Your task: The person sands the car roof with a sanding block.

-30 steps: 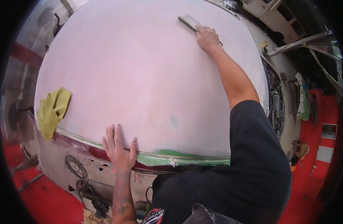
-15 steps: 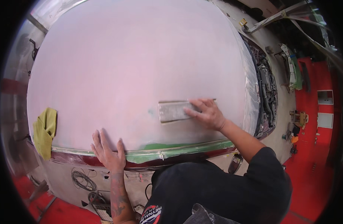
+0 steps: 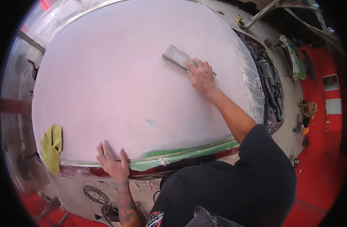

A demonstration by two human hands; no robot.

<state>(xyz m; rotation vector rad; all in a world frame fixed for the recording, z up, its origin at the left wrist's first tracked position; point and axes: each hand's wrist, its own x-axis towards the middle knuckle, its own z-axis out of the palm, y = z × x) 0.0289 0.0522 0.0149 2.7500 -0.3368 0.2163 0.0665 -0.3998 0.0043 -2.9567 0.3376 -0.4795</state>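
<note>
A broad car roof point(image 3: 116, 87), coated in dusty pale pink-white, spreads before me. My right hand point(image 3: 201, 77) is closed on a long grey sanding block point(image 3: 176, 56), which lies at a slant on the right part of the roof. Its fingers wrap over the block's near end and hide that part. My left hand point(image 3: 113, 162) rests at the roof's near edge with fingers spread and nothing in it. Green masking tape point(image 3: 147, 164) runs along that edge, just right of the left hand.
A yellow-green cloth point(image 3: 51, 147) drapes over the near left corner of the roof. Clear plastic film point(image 3: 252, 92) covers the windscreen area, with the exposed engine bay point(image 3: 272, 90) beyond it. A coiled cable point(image 3: 96, 193) lies on the floor below my left hand.
My right hand has pushed the sanding block away from me across the roof, and the block has turned from nearly level to slanted. My left hand stays on the edge. The view has shifted slightly.
</note>
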